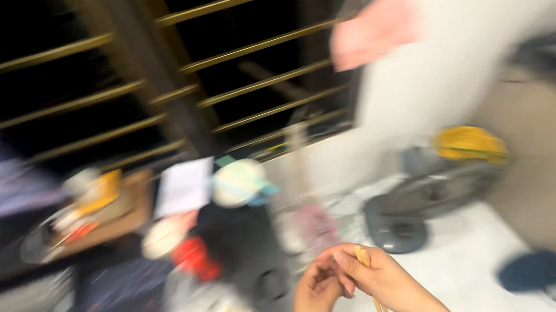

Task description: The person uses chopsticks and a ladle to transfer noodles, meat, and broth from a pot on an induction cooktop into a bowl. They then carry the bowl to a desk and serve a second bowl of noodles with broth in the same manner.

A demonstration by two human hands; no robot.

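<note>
Both hands meet at the bottom of the frame, heavy motion blur throughout. Right hand [387, 278] is curled closed round thin wooden sticks [378, 307], looks like two, chopstick-like, one tip poking up above the fingers and the shafts running down out of frame. Left hand [316, 289] is half curled, fingertips touching the right hand beside the sticks; can't tell if it grips them too. Progress, judged: sticks are already picked up and in hand, nothing being done with them yet, no contact with any dish.

Counts, placed from the sticks: one grey fan lying tipped over [426, 192] up and to the right, on a white surface [467, 253]; one dark blue blob [534, 270] far right; one red item [196, 257] to the left; one white paper [185, 185] upper left; one round pale cap-like thing [243, 182] beside that paper. Barred window [249, 76] behind everything, bars too smeared to count
</note>
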